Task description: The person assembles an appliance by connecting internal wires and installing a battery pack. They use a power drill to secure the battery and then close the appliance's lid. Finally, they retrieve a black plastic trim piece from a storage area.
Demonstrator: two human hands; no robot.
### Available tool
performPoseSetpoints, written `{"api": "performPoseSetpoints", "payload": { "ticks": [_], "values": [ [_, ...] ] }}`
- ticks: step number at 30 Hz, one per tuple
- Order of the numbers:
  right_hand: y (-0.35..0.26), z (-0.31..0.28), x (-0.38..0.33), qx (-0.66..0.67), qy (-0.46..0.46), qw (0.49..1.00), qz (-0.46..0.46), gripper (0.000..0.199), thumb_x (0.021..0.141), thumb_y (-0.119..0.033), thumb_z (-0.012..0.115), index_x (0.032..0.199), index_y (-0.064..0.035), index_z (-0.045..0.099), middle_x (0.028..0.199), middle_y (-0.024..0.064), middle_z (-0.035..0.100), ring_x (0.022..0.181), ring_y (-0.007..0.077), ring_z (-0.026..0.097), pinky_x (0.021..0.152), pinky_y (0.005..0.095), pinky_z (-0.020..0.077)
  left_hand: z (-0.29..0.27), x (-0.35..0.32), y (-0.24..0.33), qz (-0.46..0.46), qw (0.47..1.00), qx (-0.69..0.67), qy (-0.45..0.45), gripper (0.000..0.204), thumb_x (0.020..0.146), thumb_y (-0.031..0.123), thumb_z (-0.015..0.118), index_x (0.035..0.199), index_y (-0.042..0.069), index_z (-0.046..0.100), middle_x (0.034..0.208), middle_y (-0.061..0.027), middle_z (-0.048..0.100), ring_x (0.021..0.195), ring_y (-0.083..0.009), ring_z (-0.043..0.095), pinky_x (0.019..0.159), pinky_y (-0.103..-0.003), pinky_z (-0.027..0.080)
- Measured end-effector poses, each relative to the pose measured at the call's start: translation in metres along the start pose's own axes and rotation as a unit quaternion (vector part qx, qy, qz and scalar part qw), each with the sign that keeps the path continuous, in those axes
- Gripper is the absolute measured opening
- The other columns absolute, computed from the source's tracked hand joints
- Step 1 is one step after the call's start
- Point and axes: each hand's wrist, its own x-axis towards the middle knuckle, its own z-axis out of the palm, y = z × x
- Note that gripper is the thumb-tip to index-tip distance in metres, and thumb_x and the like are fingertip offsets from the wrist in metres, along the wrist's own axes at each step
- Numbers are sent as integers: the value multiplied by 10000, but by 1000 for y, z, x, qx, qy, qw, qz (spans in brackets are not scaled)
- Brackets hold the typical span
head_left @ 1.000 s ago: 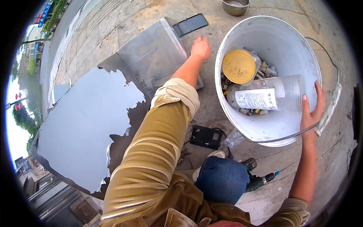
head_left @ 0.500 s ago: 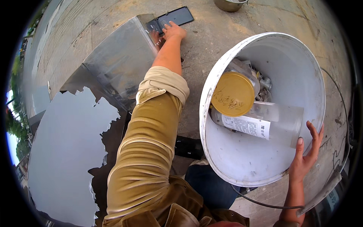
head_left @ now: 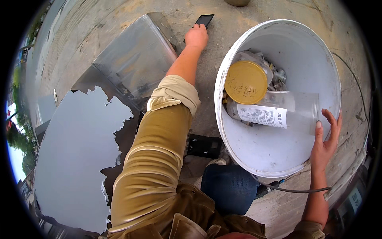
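Observation:
My left hand [head_left: 197, 36], reaching far forward, grips a flat black rectangular panel [head_left: 205, 19]. The panel is tipped up and seen at a slant, and my fingers hide its near part. On the right, my right hand [head_left: 325, 144] holds the rim of a large white bucket [head_left: 274, 157], thumb inside the wall. The bucket leans with its mouth toward me. In it lie a clear plastic jar [head_left: 304, 111] with a white label, a container with a round yellow lid [head_left: 246, 82], and crumpled clear plastic scraps [head_left: 279, 75].
A sheet-metal box [head_left: 131, 59] stands left of my arm, beside a grey board [head_left: 75, 155] with ragged edges. Another black flat piece [head_left: 204, 146] lies near my knee. A dark cable [head_left: 290, 191] runs around the bucket. A metal pot [head_left: 237, 2] sits at the far edge.
My left hand has taken hold of the black panel, which lay flat, and tilted it up, moving slightly right. My right hand stays on the bucket rim. The view has shifted a little.

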Motion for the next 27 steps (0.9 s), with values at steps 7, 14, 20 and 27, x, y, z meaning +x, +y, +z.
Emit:
{"api": "performPoseSetpoints", "payload": {
  "ticks": [7, 14, 20, 27],
  "values": [
    [26, 18, 6, 67, 79, 992, -73, 297, 843, -187, 660, 1088, -27, 614, 1055, 89, 633, 1190, 232, 469, 1045, 369, 299, -68, 26, -37, -94, 930, -324, 142, 293, 838, 205, 525, 1054, 21, 598, 988, -198, 647, 908, -309, 634, 819, -381, 483],
    [36, 22, -8, 206, 257, 937, 118, 352, 820, -283, 683, 1104, -78, 647, 1059, 79, 649, 917, 167, 598, 897, 311, 435, -151, -49, -12, -92, 921, -339, 169, 277, 874, 167, 504, 1102, 33, 585, 948, -180, 656, 829, -313, 638, 753, -377, 495],
    [-21, -8, -82, 300, 415, 858, 32, 293, 865, -232, 619, 1115, -82, 645, 1120, 83, 629, 975, 132, 589, 919, 295, 439, -214, -81, -30, -109, 939, -226, 237, 321, 790, 245, 631, 1028, 29, 639, 889, -216, 659, 854, -368, 623, 757, -426, 492],
    [-82, -100, -200, 467, 470, 749, -8, 232, 883, -27, 538, 1102, 40, 581, 1130, 112, 604, 1061, 187, 566, 937, 302, 439, -408, -207, 10, -111, 895, -394, 176, 250, 790, 145, 623, 1005, 20, 646, 945, -142, 674, 878, -252, 644, 785, -341, 485]
  ]
}}
